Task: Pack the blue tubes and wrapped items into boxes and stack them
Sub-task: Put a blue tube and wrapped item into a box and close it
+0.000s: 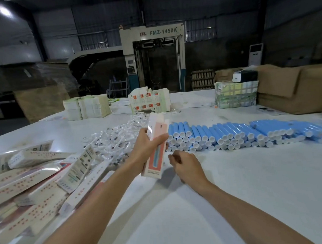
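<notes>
Table (199, 204) passable between piled boxes (28, 184), tube rows (232, 134) and, perhaps, wrapped items (108, 142).

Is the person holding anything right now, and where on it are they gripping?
The left hand grips a long pink-and-white box around its middle. The right hand is curled beside it; whether it holds anything cannot be told.

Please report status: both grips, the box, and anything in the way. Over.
Left grip holds pink carton, top flap open. Right grip curled beside its lower end, contents hidden. Blue tubes and wrapped items lie behind; nothing blocks.
</notes>
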The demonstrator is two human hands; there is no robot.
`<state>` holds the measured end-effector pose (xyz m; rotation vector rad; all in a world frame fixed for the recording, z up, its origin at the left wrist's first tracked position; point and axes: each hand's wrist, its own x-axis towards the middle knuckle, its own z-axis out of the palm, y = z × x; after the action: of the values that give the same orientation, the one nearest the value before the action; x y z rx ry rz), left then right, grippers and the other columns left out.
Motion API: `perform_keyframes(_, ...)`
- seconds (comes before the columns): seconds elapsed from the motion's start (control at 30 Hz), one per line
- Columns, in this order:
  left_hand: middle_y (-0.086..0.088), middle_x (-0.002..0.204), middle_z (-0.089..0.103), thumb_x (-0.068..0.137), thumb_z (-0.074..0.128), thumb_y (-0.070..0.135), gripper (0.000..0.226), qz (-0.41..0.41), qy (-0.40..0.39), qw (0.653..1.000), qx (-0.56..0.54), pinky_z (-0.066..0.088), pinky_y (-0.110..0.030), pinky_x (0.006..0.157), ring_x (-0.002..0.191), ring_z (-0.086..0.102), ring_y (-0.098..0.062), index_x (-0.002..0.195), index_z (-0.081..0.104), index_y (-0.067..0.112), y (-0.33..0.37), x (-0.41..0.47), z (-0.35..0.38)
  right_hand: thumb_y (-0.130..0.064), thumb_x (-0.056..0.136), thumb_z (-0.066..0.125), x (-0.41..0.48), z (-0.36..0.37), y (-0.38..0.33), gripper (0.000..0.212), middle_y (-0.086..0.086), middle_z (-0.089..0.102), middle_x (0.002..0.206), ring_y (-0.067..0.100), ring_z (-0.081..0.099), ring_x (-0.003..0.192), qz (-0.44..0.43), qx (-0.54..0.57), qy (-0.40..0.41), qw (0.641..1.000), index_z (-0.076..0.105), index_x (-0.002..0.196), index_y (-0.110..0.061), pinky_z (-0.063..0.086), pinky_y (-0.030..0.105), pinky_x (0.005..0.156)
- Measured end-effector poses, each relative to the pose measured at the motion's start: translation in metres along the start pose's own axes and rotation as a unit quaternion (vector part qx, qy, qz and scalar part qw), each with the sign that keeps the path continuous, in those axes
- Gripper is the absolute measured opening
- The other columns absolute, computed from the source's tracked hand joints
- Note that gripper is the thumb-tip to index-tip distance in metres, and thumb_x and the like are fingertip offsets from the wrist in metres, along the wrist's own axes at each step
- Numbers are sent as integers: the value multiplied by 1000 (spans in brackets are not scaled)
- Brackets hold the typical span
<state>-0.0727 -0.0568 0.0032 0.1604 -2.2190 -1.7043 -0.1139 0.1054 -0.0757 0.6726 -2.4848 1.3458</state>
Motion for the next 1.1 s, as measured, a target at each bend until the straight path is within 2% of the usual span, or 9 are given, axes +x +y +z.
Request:
perform_keyframes(0.17, -7, 111, 78, 95, 78, 50, 47, -16, 39, 997, -60, 67, -48, 84, 91, 81, -24, 125, 53, 24, -35, -3, 13, -32, 104, 57, 2, -20, -7, 32, 8, 66, 72, 33, 66, 74, 26, 62, 53, 996, 63, 81, -12, 56, 49, 71)
perform_keyframes(0.37, 2, 111, 80, 99, 72, 51, 48, 9, 78, 995, -59, 59, -34, 75, 90, 81, -19, 140, 64, 26, -42, -1, 2, -25, 104, 53, 66, -62, 2, 25, 13, 69, 81, 27, 63, 71, 87, 37, 153, 984, 64, 91, -6, 43, 34, 61)
perform_keyframes(0.5, 8, 97, 83, 99, 72, 50, 30, 23, 33, 996, -81, 59, -34, 75, 85, 82, -15, 125, 66, 35, -41, -3, 1, -27, 105, 53, 124, -71, 9, 19, 4, 64, 97, 27, 61, 89, 122, -40, 106, 986, 60, 106, -10, 47, 37, 72)
perform_keyframes(0.63, 4, 100, 84, 99, 72, 47, 38, 44, -1, 992, -118, 64, -32, 77, 91, 82, -19, 130, 66, 25, -42, 0, 1, -37, 107, 49, 156, -60, 9, 37, 7, 51, 80, 28, 51, 80, 129, -144, 27, 981, 48, 83, -9, 38, 36, 68)
perform_keyframes(0.73, 2, 105, 83, 97, 75, 45, 46, 48, -9, 988, -147, 64, -27, 74, 94, 82, -19, 135, 65, 22, -41, 0, 3, -38, 107, 45, 166, -49, 10, 31, 12, 53, 105, 29, 50, 94, 157, -209, -37, 965, 50, 96, -9, 39, 35, 77)
perform_keyframes(0.8, 1, 111, 82, 95, 77, 46, 52, 49, -6, 989, -142, 64, -35, 84, 98, 81, -19, 139, 64, 22, -40, 0, 4, -34, 109, 43, 168, -46, 10, 28, 16, 57, 120, 32, 53, 105, 165, -226, -35, 959, 54, 109, -8, 40, 36, 81)
perform_keyframes(0.9, 2, 123, 78, 96, 76, 46, 56, 51, 2, 990, -135, 62, -33, 89, 107, 78, -18, 145, 62, 21, -39, 0, 4, -21, 109, 42, 169, -45, 7, 28, 18, 59, 127, 37, 57, 113, 165, -251, -27, 954, 56, 124, -3, 40, 36, 80)
perform_keyframes(1.0, 6, 127, 75, 97, 77, 44, 52, 51, 2, 989, -138, 58, -29, 88, 112, 75, -14, 143, 63, 23, -39, 0, 6, -10, 104, 44, 170, -47, 0, 11, 16, 56, 108, 34, 53, 93, 155, -268, -28, 950, 53, 100, -5, 40, 36, 74)
perform_keyframes(1.1, 6, 122, 78, 96, 80, 41, 50, 39, 6, 988, -149, 60, -31, 89, 107, 77, -13, 140, 66, 23, -39, -1, 5, -9, 103, 48, 169, -49, -1, 27, 11, 51, 95, 32, 51, 88, 156, -264, -17, 952, 40, 77, -11, 38, 35, 71)
